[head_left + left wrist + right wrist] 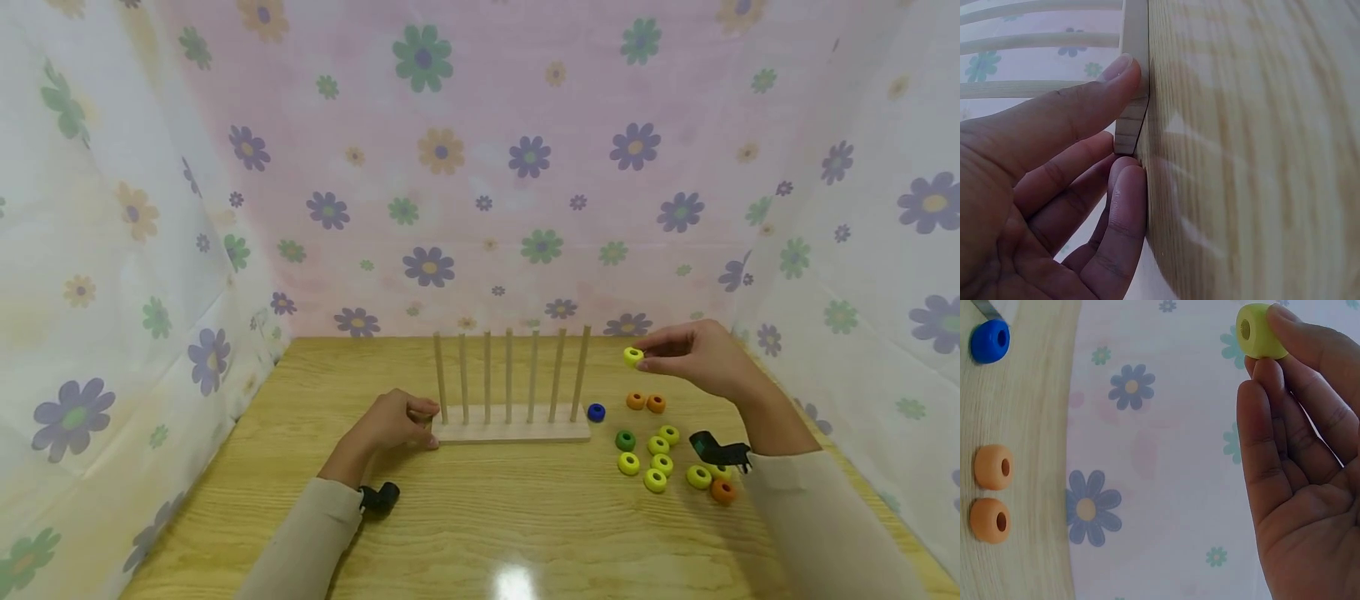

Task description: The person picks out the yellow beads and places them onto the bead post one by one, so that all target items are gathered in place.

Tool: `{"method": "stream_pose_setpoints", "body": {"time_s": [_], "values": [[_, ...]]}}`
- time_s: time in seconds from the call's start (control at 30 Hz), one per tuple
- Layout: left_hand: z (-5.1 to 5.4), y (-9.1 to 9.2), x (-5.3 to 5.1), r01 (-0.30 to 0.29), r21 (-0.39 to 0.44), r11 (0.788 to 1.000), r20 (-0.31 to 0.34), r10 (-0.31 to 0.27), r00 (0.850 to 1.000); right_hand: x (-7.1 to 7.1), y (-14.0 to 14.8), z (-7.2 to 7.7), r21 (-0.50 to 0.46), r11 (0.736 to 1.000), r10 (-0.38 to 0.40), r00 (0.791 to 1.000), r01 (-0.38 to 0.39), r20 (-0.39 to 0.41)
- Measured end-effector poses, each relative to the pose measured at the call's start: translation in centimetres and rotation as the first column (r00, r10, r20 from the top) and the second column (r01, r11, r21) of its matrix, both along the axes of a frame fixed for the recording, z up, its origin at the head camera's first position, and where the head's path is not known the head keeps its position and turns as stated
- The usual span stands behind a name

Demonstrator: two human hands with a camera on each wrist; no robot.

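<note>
A wooden peg rack (pixel 510 429) with several upright dowels stands on the table. My left hand (pixel 396 419) holds the left end of its base; in the left wrist view the thumb (pixel 1100 94) lies on the base (pixel 1130 119) and the other fingers are bent around its end. Raised to the right of the rack, my right hand (pixel 701 358) pinches a yellow bead (pixel 633 357) between thumb and fingertips. The right wrist view shows the hole of this yellow bead (pixel 1260 331) facing left. No bead sits on the dowels.
A blue bead (pixel 596 412) lies by the rack's right end. Two orange beads (pixel 646 402), a green bead (pixel 626 441), several yellow beads (pixel 656 480) and another orange bead (pixel 723 492) lie farther right. Flowered cloth (pixel 480 208) encloses the table's back and sides.
</note>
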State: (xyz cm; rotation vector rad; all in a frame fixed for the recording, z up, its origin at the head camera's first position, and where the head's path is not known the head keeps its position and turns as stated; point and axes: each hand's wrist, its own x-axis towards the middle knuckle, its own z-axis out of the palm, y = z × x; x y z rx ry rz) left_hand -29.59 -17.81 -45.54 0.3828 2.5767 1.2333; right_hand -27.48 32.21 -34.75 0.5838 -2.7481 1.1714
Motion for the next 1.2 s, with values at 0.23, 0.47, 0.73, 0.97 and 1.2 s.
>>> {"method": "stream_pose_setpoints", "body": {"time_s": [0.23,0.47,0.73,0.97,1.2], "values": [[-0.1,0.0,0.0,0.003,-0.001,1.000,-0.003,-0.003,1.000,0.0,-1.0,0.7,-0.017,1.000,0.026,1.000,-0.025,0.011],[0.0,0.0,0.0,0.013,0.006,1.000,-0.009,-0.013,1.000,0.0,-1.9,1.5,-0.049,0.998,0.030,0.999,-0.029,0.023],[-0.4,0.0,-0.2,0.014,0.009,1.000,-0.009,-0.014,1.000,0.1,-2.6,2.3,-0.043,0.998,0.047,0.999,-0.047,-0.005],[-0.1,0.1,0.0,0.008,0.005,1.000,-0.009,-0.008,1.000,0.2,-3.4,3.1,-0.077,0.994,0.079,0.996,-0.081,-0.038],[0.2,0.2,0.2,0.011,0.013,1.000,-0.002,-0.011,1.000,0.1,-4.2,3.8,-0.092,0.994,0.052,0.997,-0.056,-0.052]]}}
